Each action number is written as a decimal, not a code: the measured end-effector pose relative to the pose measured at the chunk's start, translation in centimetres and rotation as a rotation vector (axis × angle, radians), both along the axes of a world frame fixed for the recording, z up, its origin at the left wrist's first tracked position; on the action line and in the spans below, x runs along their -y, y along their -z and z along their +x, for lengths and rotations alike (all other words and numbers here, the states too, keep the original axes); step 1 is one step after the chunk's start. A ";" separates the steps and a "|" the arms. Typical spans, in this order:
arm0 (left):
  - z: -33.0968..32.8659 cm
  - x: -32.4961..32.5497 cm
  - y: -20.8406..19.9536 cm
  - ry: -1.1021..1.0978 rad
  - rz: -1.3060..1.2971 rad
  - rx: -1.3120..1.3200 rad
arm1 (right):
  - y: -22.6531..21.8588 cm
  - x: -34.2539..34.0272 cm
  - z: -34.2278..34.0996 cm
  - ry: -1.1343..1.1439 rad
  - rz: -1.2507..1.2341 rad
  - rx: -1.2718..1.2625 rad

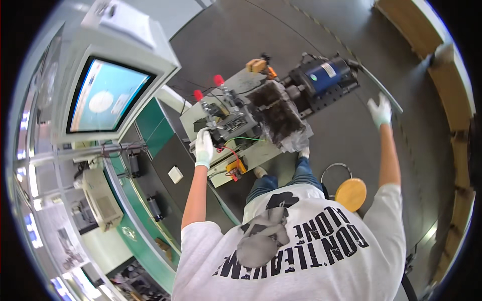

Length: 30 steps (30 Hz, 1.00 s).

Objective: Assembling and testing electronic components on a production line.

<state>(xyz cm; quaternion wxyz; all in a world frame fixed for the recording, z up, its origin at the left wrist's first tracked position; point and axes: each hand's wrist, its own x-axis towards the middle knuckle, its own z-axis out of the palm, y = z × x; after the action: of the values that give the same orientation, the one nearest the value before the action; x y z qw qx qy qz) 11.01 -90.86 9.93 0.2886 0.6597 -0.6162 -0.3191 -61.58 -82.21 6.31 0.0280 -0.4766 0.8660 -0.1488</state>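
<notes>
My left hand (204,148), in a white glove, is at the near left end of a metal clamping fixture (236,123) and grips its edge; the fingertips are partly hidden. Two toggle clamps with red handles (219,81) rise from the fixture. To the right, my gloved right hand (380,111) is stretched out with its fingers apart, holding nothing. Close to it is the end of a long grey metal bar (379,86), which runs past a blue-and-black motor (321,78). Between fixture and motor sits a dark block-like part (278,113) with clear plastic film around it.
A grey-framed monitor (108,98) stands at the left. Red and green wires join a yellow device (236,167) on the machine's plate (261,157). A round wooden stool (351,194) is near my legs. Cardboard boxes (447,85) line the right side.
</notes>
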 end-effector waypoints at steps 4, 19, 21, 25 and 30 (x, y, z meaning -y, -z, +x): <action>-0.8 -4.2 -4.4 0.000 -0.193 -0.183 | 1.4 -10.2 13.5 -0.067 0.256 0.081; 30.7 -15.9 16.8 -0.339 0.351 0.679 | -2.3 -47.4 25.8 0.640 1.027 0.455; 30.3 -15.7 16.6 -0.356 0.359 0.661 | -2.4 -45.2 26.5 0.515 0.884 0.519; 29.1 -14.8 14.7 -0.416 0.351 0.507 | 1.3 -36.9 26.6 0.243 0.919 0.558; 26.0 -24.5 13.7 -0.485 -0.001 0.287 | 3.7 -24.1 30.3 0.011 0.892 0.695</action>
<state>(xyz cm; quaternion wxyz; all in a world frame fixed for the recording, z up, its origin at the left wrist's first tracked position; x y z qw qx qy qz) 37.05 -66.39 -3.76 0.2665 0.8262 -0.4751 -0.1437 -31.29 -58.12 2.59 0.5096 -0.3371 0.7873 0.0831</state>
